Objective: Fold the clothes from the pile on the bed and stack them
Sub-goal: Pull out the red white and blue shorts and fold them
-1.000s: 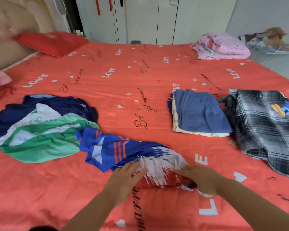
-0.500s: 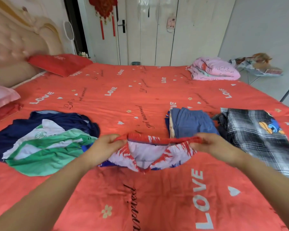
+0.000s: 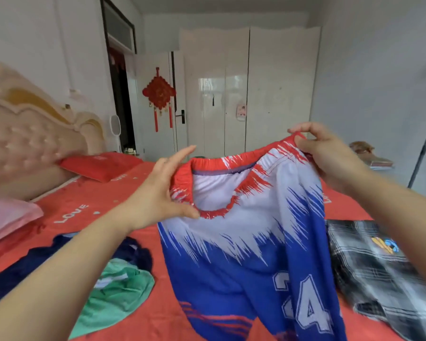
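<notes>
A pair of blue, white and red sports shorts (image 3: 251, 244) with a white number hangs in the air in front of me. My left hand (image 3: 162, 190) grips the red elastic waistband at its left side, thumb under the band and fingers stretched up. My right hand (image 3: 327, 153) pinches the waistband at its right end, held higher. The legs of the shorts drop down to the red bed (image 3: 89, 207). A pile of unfolded clothes, green (image 3: 118, 289) over dark blue, lies at the lower left. The folded stack is hidden behind the shorts.
A black-and-white plaid garment (image 3: 376, 271) with a cartoon patch lies spread on the bed at right. A red pillow (image 3: 99, 166) and a pink pillow (image 3: 5, 217) sit by the padded headboard at left. White wardrobe doors (image 3: 244, 94) stand behind the bed.
Both hands took the shorts by the waistband and lifted them off the bed to chest height. My view has tilted up toward the wardrobe.
</notes>
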Motion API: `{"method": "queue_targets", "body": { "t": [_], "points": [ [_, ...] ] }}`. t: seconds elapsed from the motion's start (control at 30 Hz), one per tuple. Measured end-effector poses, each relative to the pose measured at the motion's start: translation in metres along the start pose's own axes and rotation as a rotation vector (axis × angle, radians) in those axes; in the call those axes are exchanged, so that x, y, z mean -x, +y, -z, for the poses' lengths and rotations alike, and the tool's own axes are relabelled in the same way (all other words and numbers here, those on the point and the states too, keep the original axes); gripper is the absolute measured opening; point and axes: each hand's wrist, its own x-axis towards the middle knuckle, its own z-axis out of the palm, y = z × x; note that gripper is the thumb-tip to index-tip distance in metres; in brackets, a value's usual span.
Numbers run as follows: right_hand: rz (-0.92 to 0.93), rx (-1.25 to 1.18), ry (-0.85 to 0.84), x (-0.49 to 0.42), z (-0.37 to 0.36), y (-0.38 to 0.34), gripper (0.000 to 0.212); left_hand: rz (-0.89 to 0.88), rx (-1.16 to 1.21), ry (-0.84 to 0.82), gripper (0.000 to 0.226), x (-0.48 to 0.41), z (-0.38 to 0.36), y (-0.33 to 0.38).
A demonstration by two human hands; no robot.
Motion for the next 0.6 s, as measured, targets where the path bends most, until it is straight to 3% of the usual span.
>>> {"method": "queue_targets", "body": {
  "t": [0.1, 0.23, 0.3, 0.5, 0.6],
  "points": [
    [0.01, 0.019, -0.078, 0.004, 0.004, -0.01, 0.034, -0.146, -0.181, -0.028, 0.096, 0.003, -0.003, 0.002],
    [0.06, 0.081, -0.162, 0.013, 0.006, -0.016, 0.033, -0.188, -0.216, 0.218, 0.041, 0.001, -0.001, 0.007],
    [0.147, 0.168, -0.223, 0.019, 0.009, -0.018, 0.027, -0.112, -0.22, 0.292, 0.028, -0.003, 0.002, 0.008],
    [0.299, 0.671, -0.43, 0.029, 0.022, -0.03, 0.026, 0.037, -0.145, 0.298, 0.035, -0.01, 0.016, -0.001],
    [0.316, 0.701, -0.426, 0.031, 0.024, -0.031, 0.023, 0.092, -0.044, 0.295, 0.035, -0.01, 0.023, -0.009]
  ]
}}
